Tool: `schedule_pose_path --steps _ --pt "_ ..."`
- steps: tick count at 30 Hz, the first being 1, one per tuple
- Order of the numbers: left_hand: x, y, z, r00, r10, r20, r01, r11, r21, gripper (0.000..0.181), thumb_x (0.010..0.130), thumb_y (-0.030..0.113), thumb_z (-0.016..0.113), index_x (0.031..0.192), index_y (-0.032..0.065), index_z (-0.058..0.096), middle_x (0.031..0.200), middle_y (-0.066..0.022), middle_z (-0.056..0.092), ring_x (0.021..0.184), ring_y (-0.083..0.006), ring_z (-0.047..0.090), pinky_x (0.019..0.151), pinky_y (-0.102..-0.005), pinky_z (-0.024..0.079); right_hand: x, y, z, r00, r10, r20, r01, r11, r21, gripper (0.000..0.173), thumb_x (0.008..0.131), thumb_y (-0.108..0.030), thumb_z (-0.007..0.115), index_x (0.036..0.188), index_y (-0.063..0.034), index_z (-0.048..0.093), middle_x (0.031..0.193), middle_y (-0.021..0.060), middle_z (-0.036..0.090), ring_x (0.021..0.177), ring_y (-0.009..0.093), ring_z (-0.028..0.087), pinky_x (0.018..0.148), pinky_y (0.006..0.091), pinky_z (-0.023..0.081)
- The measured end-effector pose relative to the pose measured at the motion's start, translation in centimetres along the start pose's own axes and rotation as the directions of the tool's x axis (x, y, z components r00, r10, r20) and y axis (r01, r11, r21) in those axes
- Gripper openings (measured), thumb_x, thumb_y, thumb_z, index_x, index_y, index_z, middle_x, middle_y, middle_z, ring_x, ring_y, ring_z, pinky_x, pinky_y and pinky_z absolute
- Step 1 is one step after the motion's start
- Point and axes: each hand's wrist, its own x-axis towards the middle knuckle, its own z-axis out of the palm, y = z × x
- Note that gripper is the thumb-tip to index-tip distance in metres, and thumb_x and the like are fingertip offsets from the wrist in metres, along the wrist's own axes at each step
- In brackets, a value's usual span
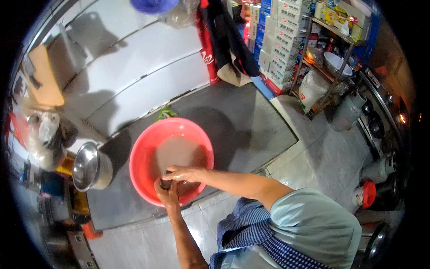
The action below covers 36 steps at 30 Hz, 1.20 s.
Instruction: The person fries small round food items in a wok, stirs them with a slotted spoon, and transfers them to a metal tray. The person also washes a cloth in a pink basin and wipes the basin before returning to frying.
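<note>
A round red plastic basin [137,158] stands on a dark grey slab, with murky brown water [178,149] inside. Over the near part of the basin my left hand [167,193] is shut on a small dark object [165,183], too small to name. My right hand [179,174] lies on top of the same object, its fingers touching it from above. Behind the basin's far rim some green leaves [165,113] show. Whatever lies under the murky water is hidden.
A steel bowl [86,166] stands on a pale container at the left. White wall panels [161,64] rise behind the slab [268,134]. Stacked cartons [282,50], a metal shelf [326,72] and gas cylinders [347,112] are at the right. Plastic bags [47,138] hang at the far left.
</note>
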Motion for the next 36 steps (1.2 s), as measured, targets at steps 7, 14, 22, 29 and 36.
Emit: schedule_pose_path --steps 7,14,22,29,36 --pt "-4.4 0.6 -5.2 0.936 -0.317 0.152 0.328 0.633 -0.701 0.056 0.084 0.005 0.057 0.134 -0.0036 0.033 0.098 -0.0071 0.059 0.089 -0.0161 0.058 0.078 -0.0279 0.047 -5.2 -2.0 3.2 0.989 0.149 0.015 -0.15 0.975 0.163 0.029 0.084 -0.022 0.063 0.102 -0.0012 0.056 0.086 0.001 0.059 0.076 0.011 0.056 0.061 0.0249 0.046" --pt "-7.6 1.7 -3.9 0.948 -0.288 0.136 0.313 0.767 -0.561 0.055 0.085 0.007 0.06 0.134 0.0039 0.037 0.114 -0.0092 0.054 0.098 -0.0193 0.056 0.085 -0.0329 0.048 -5.9 -0.2 6.2 1.0 0.009 -0.027 -0.012 0.995 -0.101 0.028 0.09 -0.028 0.053 0.09 -0.001 0.061 0.06 -0.0002 0.05 0.054 0.007 0.046 0.044 0.024 0.035" --pt "-2.9 -0.8 -12.5 0.835 -0.487 -0.257 0.351 0.83 -0.433 0.033 0.068 -0.004 0.058 0.1 0.0026 0.057 0.081 -0.0089 0.061 0.065 -0.0163 0.058 0.058 -0.0278 0.048 -0.8 -4.0 -4.1 0.808 -0.512 -0.29 0.245 0.741 -0.625 0.028 0.092 -0.02 0.05 0.113 -0.0028 0.054 0.084 0.0043 0.064 0.067 0.014 0.058 0.06 0.0268 0.047" --pt "0.7 -3.8 -13.3 0.726 -0.688 -0.004 0.673 0.711 -0.206 0.044 0.085 0.038 0.061 0.098 -0.0038 0.057 0.077 -0.0085 0.061 0.067 -0.0138 0.056 0.06 -0.0273 0.045 1.0 -3.3 -18.1 0.836 -0.278 -0.472 -0.184 0.668 -0.721 0.03 0.086 -0.021 0.059 0.105 0.0021 0.053 0.091 0.0125 0.06 0.08 0.017 0.057 0.069 0.0298 0.047" --pt "2.4 -6.3 -12.1 0.792 -0.61 -0.023 0.568 0.75 -0.34 0.037 0.075 0.007 0.057 0.11 -0.0045 0.053 0.087 -0.0093 0.061 0.073 -0.0166 0.059 0.065 -0.028 0.048 0.9 -7.5 -12.2 0.882 -0.097 -0.461 -0.099 0.918 -0.384 0.021 0.082 -0.008 0.058 0.099 0.003 0.053 0.087 0.0062 0.058 0.076 0.009 0.053 0.069 0.025 0.045"
